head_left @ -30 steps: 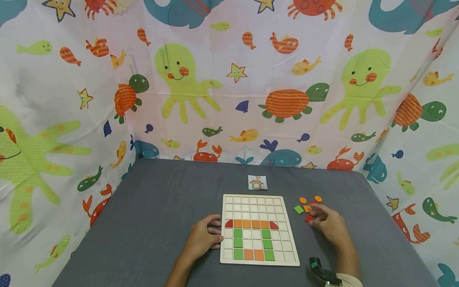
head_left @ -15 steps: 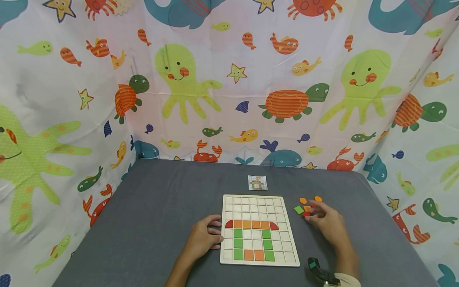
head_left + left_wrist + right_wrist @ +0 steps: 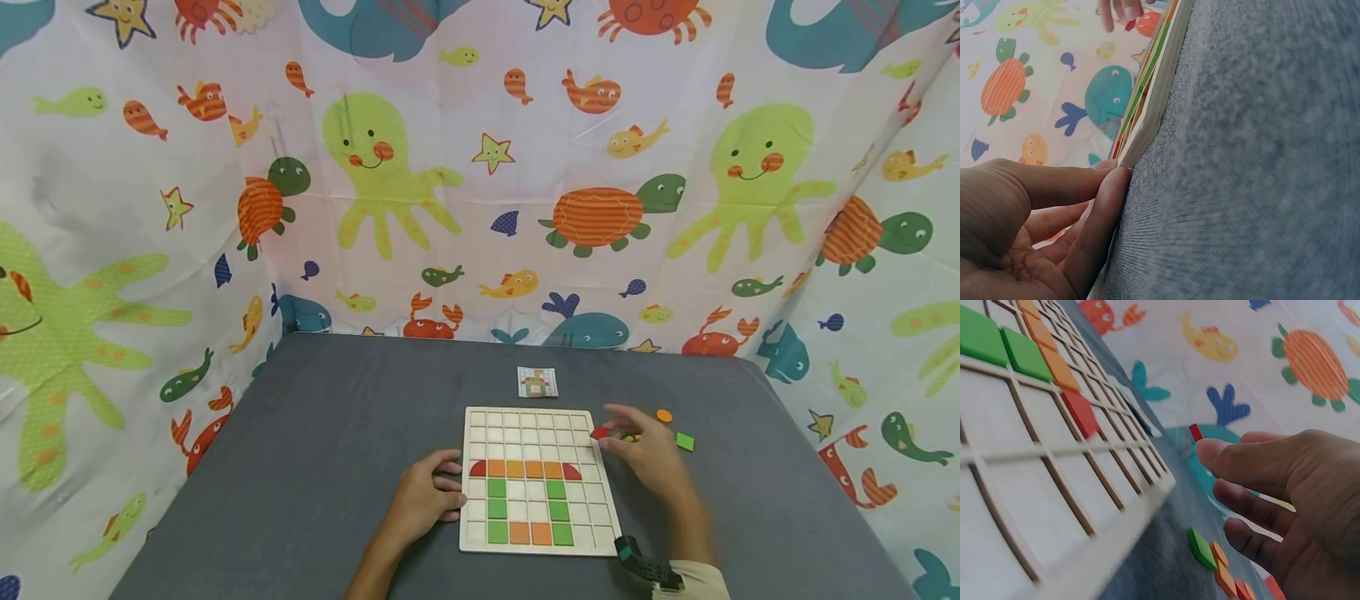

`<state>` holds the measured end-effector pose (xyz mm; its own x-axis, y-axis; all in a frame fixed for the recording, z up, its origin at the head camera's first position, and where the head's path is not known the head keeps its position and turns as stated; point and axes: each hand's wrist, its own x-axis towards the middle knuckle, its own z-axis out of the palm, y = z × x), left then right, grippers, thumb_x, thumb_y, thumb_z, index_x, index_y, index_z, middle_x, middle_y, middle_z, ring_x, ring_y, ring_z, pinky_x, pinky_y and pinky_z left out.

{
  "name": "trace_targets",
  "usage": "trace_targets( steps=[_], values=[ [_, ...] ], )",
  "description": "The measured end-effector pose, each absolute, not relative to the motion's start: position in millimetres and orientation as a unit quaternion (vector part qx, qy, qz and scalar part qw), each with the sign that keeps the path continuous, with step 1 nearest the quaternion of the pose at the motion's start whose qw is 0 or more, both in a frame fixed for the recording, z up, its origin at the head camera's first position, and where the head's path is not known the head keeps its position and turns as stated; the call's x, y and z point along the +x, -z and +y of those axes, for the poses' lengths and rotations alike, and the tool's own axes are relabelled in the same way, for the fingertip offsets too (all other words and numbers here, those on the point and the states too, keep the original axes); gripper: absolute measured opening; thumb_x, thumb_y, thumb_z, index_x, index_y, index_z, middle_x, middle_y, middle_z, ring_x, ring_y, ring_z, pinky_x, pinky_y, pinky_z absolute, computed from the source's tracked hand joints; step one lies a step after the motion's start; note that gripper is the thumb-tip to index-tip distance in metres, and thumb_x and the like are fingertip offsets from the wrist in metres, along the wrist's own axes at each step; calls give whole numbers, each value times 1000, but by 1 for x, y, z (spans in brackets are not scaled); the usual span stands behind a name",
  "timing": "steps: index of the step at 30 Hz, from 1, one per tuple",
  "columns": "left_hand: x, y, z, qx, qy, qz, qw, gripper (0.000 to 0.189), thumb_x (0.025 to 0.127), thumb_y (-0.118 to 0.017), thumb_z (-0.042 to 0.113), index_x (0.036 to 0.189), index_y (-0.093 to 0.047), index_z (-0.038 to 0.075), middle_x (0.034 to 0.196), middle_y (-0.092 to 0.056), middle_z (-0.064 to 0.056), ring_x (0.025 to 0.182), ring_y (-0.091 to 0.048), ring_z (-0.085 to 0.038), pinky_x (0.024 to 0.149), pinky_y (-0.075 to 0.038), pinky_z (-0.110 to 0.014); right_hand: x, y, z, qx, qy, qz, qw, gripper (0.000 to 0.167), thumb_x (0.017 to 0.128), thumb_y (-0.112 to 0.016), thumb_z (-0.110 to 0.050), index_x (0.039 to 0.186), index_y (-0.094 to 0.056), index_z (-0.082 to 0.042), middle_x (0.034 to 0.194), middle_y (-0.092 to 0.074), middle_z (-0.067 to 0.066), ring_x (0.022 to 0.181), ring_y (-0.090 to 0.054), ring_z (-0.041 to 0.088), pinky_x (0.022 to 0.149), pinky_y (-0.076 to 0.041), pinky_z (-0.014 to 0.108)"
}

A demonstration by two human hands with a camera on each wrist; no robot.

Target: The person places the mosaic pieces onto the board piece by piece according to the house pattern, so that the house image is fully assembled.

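A pale wooden grid board (image 3: pixel 525 426) lies on the table. Green tiles (image 3: pixel 497 489), orange tiles (image 3: pixel 515 469) and rounded red tiles (image 3: pixel 572 472) fill some of its cells. My left hand (image 3: pixel 424 493) holds the board's left edge, thumb and fingertip meeting right at the rim in the left wrist view. Over the board's upper right edge, my right hand (image 3: pixel 651 454) pinches a small red tile (image 3: pixel 599 432) between thumb and finger. That red tile (image 3: pixel 1195 432) shows edge-on at the thumb tip in the right wrist view. Its other fingers are loosely bent.
Loose tiles lie right of the board, partly hidden by my right hand: an orange disc (image 3: pixel 663 416), a green tile (image 3: pixel 685 442) and several others. A small printed pattern card (image 3: pixel 537 382) lies behind the board. A sea-animal curtain (image 3: pixel 450 275) surrounds the grey table (image 3: pixel 360 417).
My right hand has moved left from the loose tiles to the board's edge, carrying a red tile. A green tile at the right has come into view. The left hand stays put.
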<state>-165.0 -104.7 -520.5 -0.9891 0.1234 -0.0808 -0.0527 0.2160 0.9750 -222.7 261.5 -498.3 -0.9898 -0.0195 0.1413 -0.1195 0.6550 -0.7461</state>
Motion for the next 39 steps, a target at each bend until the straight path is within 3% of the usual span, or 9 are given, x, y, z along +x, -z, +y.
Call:
trace_targets(
  steps=[8, 25, 31, 39],
  values=[
    [-165, 521, -105, 25, -628, 774, 72, 66, 80, -80, -13, 142, -60, -3, 122, -67, -19, 93, -72, -22, 61, -66, -38, -226, 497, 236, 66, -424, -902, 56, 58, 89, -87, -12, 143, -65, -7, 109, -75, 5, 97, -69, 22, 78, -57, 30],
    [-165, 521, -105, 25, -625, 777, 70, 67, 80, -80, -13, 143, -60, -4, 122, -67, -20, 94, -72, -23, 61, -66, -38, -228, 497, 191, 93, -452, -887, 19, 59, 89, -86, -10, 143, -66, -13, 108, -76, -2, 97, -67, 20, 66, -54, 28],
    [-166, 521, -106, 24, -623, 779, 70, 68, 80, -81, -13, 143, -59, -4, 122, -67, -19, 94, -72, -23, 61, -66, -37, -231, 499, 174, 99, -466, -879, 5, 54, 88, -85, -7, 139, -69, -16, 105, -76, -4, 95, -67, 18, 71, -53, 29],
    [-166, 520, -105, 24, -622, 779, 71, 67, 80, -81, -13, 143, -60, -4, 122, -68, -19, 94, -72, -23, 61, -66, -37, -231, 502, 151, 115, -465, -878, -21, 54, 88, -86, -6, 139, -69, -10, 104, -75, -2, 92, -66, 15, 74, -56, 30]
  ],
)
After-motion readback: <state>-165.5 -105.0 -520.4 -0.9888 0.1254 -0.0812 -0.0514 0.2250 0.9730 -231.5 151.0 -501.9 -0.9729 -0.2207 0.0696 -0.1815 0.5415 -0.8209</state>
